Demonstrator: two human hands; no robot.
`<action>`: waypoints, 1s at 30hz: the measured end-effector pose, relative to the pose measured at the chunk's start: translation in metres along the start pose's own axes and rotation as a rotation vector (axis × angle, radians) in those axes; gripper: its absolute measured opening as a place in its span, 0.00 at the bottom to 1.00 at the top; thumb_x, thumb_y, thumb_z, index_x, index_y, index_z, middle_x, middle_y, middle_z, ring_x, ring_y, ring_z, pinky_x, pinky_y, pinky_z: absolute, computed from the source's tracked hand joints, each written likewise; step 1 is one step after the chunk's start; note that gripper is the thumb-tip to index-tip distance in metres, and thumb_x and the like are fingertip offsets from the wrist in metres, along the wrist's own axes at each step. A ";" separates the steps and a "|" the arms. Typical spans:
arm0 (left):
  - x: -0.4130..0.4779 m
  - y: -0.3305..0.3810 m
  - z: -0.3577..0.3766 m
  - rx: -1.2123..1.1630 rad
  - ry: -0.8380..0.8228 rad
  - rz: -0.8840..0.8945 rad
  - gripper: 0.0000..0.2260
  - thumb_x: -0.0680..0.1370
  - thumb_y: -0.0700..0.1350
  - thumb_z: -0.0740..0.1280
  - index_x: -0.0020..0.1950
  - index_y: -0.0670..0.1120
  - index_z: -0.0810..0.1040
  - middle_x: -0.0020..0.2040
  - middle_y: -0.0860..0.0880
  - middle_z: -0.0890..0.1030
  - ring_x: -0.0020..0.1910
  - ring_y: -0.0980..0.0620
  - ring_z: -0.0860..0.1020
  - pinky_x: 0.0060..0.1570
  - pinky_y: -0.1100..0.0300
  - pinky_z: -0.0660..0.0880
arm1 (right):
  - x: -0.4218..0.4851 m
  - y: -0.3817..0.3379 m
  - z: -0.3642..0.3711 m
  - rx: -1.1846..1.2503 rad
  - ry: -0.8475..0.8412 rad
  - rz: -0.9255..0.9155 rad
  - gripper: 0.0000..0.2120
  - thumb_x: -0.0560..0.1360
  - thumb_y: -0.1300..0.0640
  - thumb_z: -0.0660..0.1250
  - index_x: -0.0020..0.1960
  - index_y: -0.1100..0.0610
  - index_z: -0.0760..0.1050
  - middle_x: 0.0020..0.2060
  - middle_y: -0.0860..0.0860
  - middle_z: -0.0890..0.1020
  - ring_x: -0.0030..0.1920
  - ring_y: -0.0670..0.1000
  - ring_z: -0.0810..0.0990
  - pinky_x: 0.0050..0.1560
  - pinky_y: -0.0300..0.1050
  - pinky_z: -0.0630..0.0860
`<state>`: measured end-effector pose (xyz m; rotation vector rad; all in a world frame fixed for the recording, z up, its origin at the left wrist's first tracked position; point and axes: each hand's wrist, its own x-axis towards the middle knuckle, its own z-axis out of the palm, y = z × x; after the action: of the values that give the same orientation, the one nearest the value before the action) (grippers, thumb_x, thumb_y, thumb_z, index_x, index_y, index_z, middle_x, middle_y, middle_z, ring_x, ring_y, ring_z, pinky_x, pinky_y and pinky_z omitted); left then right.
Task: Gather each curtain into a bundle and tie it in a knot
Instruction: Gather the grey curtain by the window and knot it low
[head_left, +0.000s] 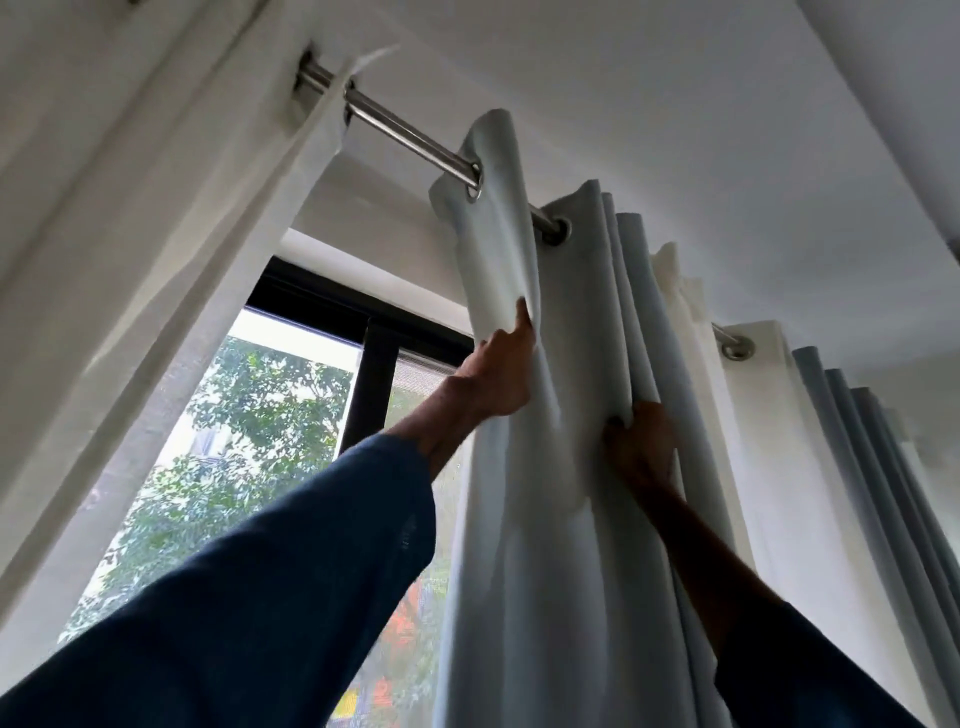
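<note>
The pale curtain (566, 467) hangs in deep folds from grommets on a steel rod (410, 136). Left hand (501, 371) fingers clamp its leading edge. Right hand (641, 449) fingers seem closed on the bunched pleats.

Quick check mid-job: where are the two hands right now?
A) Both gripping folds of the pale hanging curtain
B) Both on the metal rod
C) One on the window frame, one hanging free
A: the left hand and right hand each clutch folds of the pale blue-white fabric curtain, below the steel curtain rod.

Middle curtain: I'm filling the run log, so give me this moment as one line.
stage: gathering | left hand: gripping leading edge of middle curtain | right hand: clutching its folds | rod: curtain hanging | knot: not yet tied
</note>
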<state>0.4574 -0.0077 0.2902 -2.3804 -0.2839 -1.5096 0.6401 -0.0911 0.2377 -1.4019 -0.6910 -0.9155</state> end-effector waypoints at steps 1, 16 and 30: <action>-0.003 -0.006 -0.005 -0.018 -0.009 -0.024 0.42 0.73 0.36 0.65 0.79 0.39 0.41 0.60 0.32 0.75 0.59 0.32 0.75 0.58 0.47 0.75 | -0.004 -0.005 0.002 0.012 -0.001 -0.032 0.20 0.75 0.55 0.67 0.60 0.68 0.77 0.57 0.66 0.79 0.59 0.65 0.78 0.55 0.52 0.73; -0.030 -0.056 -0.107 0.095 0.361 -0.287 0.16 0.81 0.49 0.61 0.61 0.37 0.73 0.60 0.32 0.74 0.59 0.30 0.74 0.53 0.45 0.73 | -0.026 -0.178 0.013 0.156 -0.107 -0.428 0.08 0.79 0.62 0.61 0.52 0.66 0.76 0.53 0.65 0.79 0.55 0.64 0.77 0.41 0.42 0.58; -0.036 -0.048 -0.071 0.125 0.274 -0.022 0.06 0.73 0.43 0.65 0.43 0.41 0.71 0.44 0.33 0.77 0.44 0.31 0.77 0.37 0.48 0.69 | -0.066 -0.157 0.011 0.356 -0.149 -0.580 0.13 0.72 0.67 0.61 0.30 0.59 0.69 0.26 0.52 0.74 0.28 0.51 0.73 0.28 0.48 0.65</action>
<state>0.3665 0.0121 0.2927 -2.0517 -0.3297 -1.7483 0.4737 -0.0628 0.2621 -0.9668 -1.3474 -1.0698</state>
